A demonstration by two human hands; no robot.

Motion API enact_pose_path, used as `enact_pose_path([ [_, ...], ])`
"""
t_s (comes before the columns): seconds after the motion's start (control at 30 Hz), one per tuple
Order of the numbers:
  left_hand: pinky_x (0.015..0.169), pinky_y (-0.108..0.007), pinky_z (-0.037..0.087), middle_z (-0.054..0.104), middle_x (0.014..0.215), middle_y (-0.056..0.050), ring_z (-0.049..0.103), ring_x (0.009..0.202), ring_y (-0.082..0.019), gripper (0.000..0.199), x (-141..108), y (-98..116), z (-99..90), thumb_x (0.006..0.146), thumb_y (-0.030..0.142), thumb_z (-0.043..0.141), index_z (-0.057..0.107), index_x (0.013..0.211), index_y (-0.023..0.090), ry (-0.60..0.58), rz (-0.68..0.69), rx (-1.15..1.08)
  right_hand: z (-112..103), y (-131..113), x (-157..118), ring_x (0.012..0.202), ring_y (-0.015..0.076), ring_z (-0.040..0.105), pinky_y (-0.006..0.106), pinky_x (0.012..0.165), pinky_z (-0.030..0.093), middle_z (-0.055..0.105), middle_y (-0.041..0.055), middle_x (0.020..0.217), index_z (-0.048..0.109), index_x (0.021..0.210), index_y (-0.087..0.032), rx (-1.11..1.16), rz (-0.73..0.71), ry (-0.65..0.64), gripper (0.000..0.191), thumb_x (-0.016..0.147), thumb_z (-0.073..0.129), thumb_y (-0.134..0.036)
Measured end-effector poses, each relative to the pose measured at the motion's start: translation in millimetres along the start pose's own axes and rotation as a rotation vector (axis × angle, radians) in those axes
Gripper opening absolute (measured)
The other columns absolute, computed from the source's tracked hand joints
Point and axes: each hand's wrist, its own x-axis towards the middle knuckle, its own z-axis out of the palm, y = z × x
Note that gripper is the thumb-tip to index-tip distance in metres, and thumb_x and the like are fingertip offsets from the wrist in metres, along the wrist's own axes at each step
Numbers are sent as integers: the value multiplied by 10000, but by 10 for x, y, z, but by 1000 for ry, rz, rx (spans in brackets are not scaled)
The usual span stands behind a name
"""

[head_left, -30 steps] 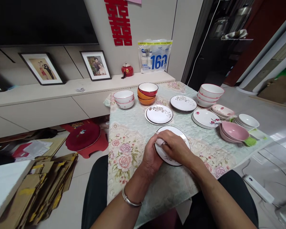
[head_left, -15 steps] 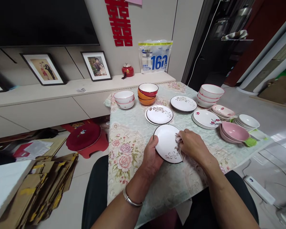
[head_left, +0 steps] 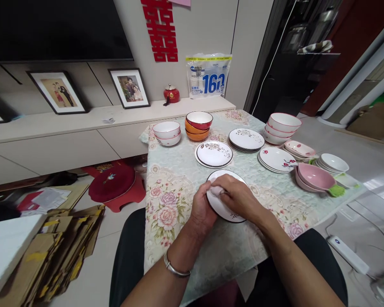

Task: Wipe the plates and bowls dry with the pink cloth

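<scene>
White plate (head_left: 223, 209): left hand (head_left: 203, 207) grips its left edge. Right hand (head_left: 238, 194), above it, pinches cloth (head_left: 216, 190) against its face.

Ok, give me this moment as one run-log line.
left hand: holds plate | right hand: holds pale cloth against plate | beyond plate: stacked patterned plates, orange bowls

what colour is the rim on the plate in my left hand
Dark, brownish-black; the plate shows best in the head view.

Silver-coloured bangle (head_left: 172, 268), left wrist; forearms (head_left: 284, 256) bare; dark trousers (head_left: 128, 256).
</scene>
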Motion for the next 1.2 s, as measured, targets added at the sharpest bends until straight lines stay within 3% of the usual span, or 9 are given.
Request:
enact_pose_path([
  [0.1,928,-402,490,738,847,-136,690,908,-289,439,-18,5,25,904,453,492,709,923,71,-93,-74,-11,-11,-41,-22,1020,192,574,324,897,457,644,51,1071,637,1063,-217,85,-125,-91,411,750,509,17],
  [0.2,954,-410,490,746,931,-149,690,971,-296,502,-15,-19,21,930,509,464,692,1020,70,-48,-114,40,13,22,-3,1037,198,567,340,916,451,647,56,1076,633,1066,-213,72,-129,-47,416,756,491,25],
  [0.33,958,-420,502,742,1070,-124,689,1016,-279,428,-1,-58,1,934,444,508,624,1209,137,40,-48,100,20,181,29,1086,218,547,348,932,438,646,89,1126,617,1118,-190,-45,-19,106,362,830,480,-20],
  [0.43,949,-439,510,726,1135,-137,680,1048,-291,474,-6,-63,0,942,469,475,588,1279,154,24,-28,107,-57,234,-1,1053,231,555,321,859,434,641,107,1100,637,1085,-175,-216,172,118,318,853,467,-39],
  [0.6,943,-457,508,716,1152,-163,678,1045,-310,495,-14,-48,13,919,490,497,609,1244,134,10,24,74,-241,148,-98,889,227,592,298,715,371,641,128,1007,663,1005,-138,-467,439,-120,302,794,479,-24],
  [0.77,907,-448,514,757,940,-95,700,937,-298,368,-6,-15,-4,759,274,669,657,1106,153,45,80,64,-334,149,-155,814,182,587,261,670,338,655,52,903,659,890,-188,-295,377,-292,206,760,546,-76],
  [0.97,845,-394,510,750,832,-68,686,864,-275,316,-12,7,-35,682,239,652,688,979,135,87,25,77,-182,233,-64,962,224,595,291,787,398,638,113,1055,646,1121,-155,-315,474,7,285,878,499,-142],
  [1.07,768,-331,502,739,842,-32,671,793,-218,368,-15,-10,-46,646,183,665,677,1014,168,34,58,95,-41,155,-5,1043,236,580,321,856,428,626,128,1120,617,1181,-147,-254,366,106,320,894,477,-122],
  [1.2,689,-261,478,699,775,-6,631,679,-145,279,-12,-35,-48,659,187,717,671,933,163,-22,82,103,85,19,38,1138,210,552,342,959,445,628,102,1191,577,1232,-180,-35,31,94,360,896,475,-105],
])
